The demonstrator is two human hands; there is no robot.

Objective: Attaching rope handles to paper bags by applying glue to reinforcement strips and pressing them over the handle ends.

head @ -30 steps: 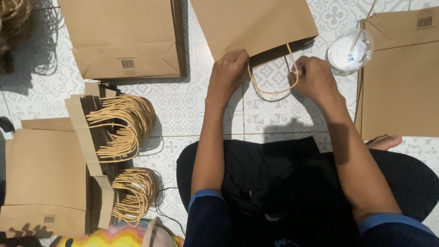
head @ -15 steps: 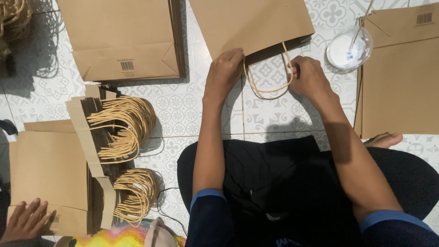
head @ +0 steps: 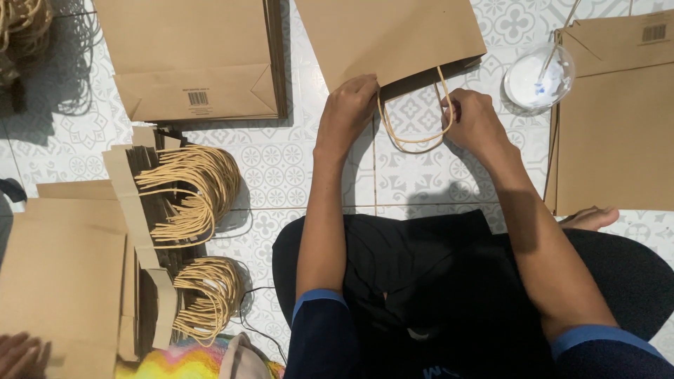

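Note:
A flat brown paper bag (head: 390, 35) lies on the patterned tile floor in front of me, its open edge toward me. A tan twisted-cord handle (head: 415, 130) loops out of that edge. My left hand (head: 349, 105) pinches the bag's edge at the handle's left end. My right hand (head: 472, 119) grips the edge at the handle's right end. Both forearms reach out over my crossed legs in black trousers.
A stack of flat brown bags (head: 193, 60) lies at upper left, another stack (head: 614, 119) at right. A clear bowl of white glue (head: 537, 77) with a stick stands beside it. Bundles of cord handles on card strips (head: 186, 193) lie left. Another person's hand (head: 17, 354) rests bottom left.
The bag and both my hands have shifted slightly left and toward me. The other person's hand at bottom left has slid further out of view.

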